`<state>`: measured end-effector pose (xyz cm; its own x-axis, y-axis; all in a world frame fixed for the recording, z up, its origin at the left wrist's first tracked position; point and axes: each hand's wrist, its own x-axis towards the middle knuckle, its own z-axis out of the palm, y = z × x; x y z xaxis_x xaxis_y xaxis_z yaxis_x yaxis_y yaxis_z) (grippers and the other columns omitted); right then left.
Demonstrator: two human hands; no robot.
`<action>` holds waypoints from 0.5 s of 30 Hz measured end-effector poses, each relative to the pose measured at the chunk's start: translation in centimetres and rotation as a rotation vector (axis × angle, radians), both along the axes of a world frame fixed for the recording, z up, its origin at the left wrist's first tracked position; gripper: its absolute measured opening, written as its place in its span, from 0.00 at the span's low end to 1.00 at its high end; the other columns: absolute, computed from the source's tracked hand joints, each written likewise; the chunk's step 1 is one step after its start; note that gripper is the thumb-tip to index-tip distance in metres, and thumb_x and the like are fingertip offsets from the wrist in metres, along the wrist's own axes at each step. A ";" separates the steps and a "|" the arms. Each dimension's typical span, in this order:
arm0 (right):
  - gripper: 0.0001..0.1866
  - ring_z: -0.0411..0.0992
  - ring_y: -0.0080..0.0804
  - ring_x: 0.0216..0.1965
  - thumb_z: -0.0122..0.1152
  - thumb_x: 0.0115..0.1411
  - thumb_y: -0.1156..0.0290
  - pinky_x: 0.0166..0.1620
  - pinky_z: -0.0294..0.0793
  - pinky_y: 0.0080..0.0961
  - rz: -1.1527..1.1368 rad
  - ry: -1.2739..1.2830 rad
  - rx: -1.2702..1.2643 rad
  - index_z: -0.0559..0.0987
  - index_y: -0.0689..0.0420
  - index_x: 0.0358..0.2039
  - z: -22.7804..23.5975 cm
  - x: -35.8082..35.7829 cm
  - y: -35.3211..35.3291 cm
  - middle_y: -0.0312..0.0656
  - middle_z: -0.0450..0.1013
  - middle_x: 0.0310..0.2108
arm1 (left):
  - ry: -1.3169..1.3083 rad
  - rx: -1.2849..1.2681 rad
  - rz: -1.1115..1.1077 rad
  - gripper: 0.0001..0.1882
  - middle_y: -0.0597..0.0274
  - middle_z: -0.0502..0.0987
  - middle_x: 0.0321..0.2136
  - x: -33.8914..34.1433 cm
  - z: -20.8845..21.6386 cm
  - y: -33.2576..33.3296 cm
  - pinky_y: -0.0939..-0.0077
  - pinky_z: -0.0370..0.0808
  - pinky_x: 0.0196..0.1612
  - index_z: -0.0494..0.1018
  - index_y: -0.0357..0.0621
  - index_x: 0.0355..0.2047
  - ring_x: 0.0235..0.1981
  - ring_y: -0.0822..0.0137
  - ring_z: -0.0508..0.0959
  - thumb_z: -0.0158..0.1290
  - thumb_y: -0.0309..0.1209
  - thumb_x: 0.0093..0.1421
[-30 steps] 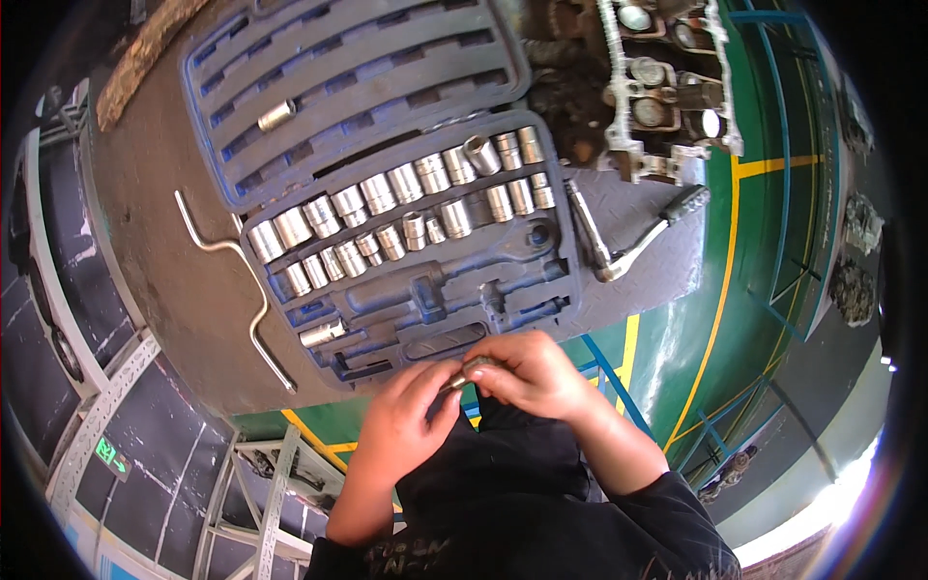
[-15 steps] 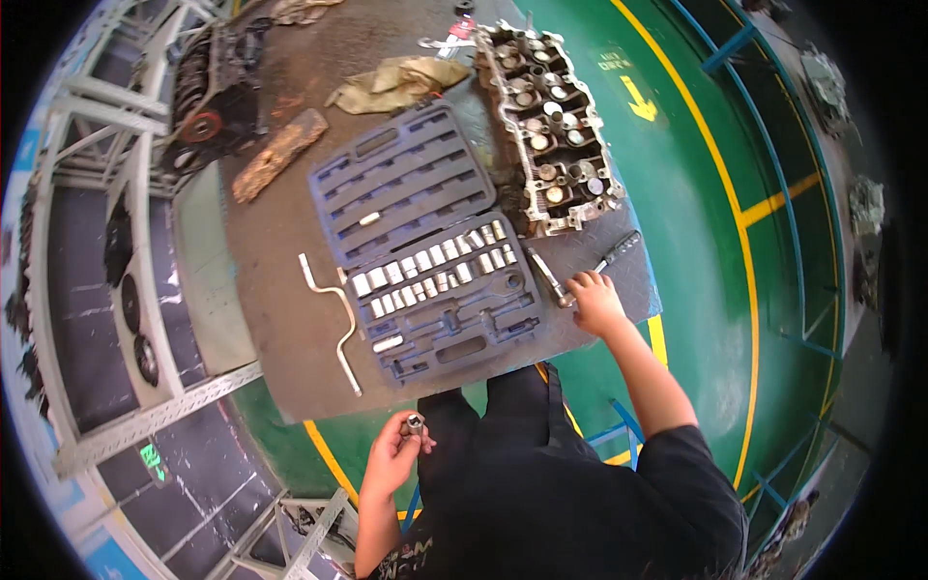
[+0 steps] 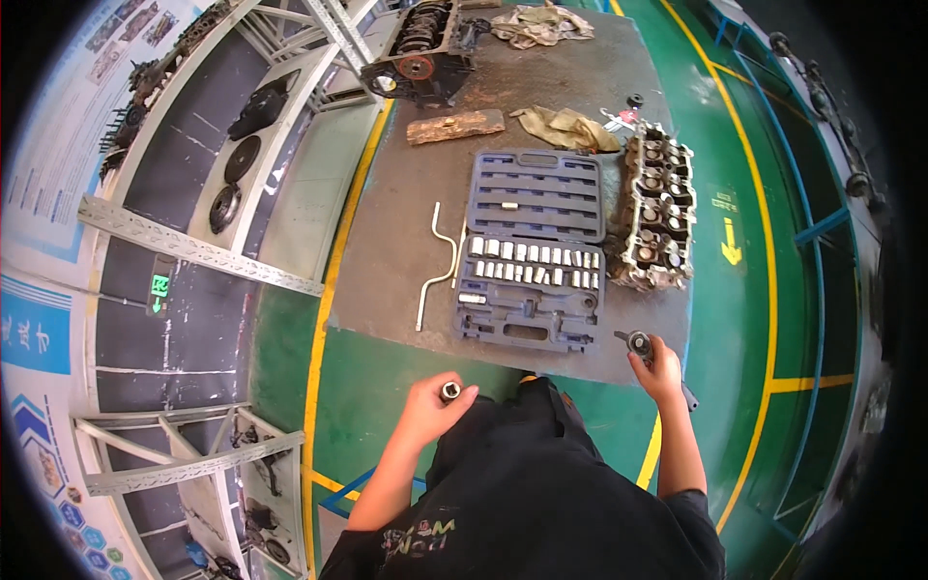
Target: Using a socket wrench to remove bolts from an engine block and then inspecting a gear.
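Note:
In my left hand, held in front of my body below the table edge, is a metal socket; its open end faces up. My right hand grips a ratchet wrench over the table's near right corner. The round ratchet head shows above my fingers, and a dark handle end sticks out below the hand. A short piece juts left from the head; I cannot tell what it is. Between and beyond my hands lies an open blue socket case with rows of silver sockets.
A cylinder head stands right of the case. A bent metal rod lies to its left. Farther back are a wooden block, a tan cloth and an engine block. Metal shelving stands at the left.
My right hand has lifted the ratchet off the table and drawn it nearer. The left hand still holds the socket, now turned differently. The view has swung left.

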<state>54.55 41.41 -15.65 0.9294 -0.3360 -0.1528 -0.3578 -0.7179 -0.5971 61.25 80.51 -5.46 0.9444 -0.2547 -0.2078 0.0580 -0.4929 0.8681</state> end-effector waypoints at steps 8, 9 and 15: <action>0.32 0.67 0.23 0.24 0.63 0.53 0.47 0.28 0.66 0.20 0.087 -0.385 0.636 0.73 0.69 0.38 15.9 -12.5 6.9 0.38 0.71 0.24 | -0.166 -0.134 -0.503 0.16 0.57 0.61 0.10 -4.1 -2.6 -5.3 0.71 0.59 0.17 0.66 0.39 0.16 0.11 0.62 0.60 0.59 0.33 0.53; 0.35 0.68 0.23 0.24 0.63 0.52 0.43 0.28 0.67 0.20 0.089 -0.376 0.594 0.73 0.70 0.38 17.1 -14.0 7.0 0.38 0.71 0.24 | -0.169 -0.142 -0.585 0.17 0.55 0.63 0.10 -5.0 -2.7 -6.7 0.69 0.60 0.17 0.67 0.40 0.15 0.12 0.57 0.62 0.60 0.34 0.52; 0.27 0.73 0.42 0.23 0.72 0.46 0.54 0.27 0.71 0.27 0.066 -0.367 0.392 0.75 0.64 0.36 18.7 -23.5 3.8 0.47 0.73 0.24 | -0.157 -0.149 -0.906 0.20 0.54 0.63 0.10 -12.5 0.2 -16.7 0.68 0.61 0.17 0.63 0.40 0.13 0.12 0.56 0.64 0.60 0.35 0.52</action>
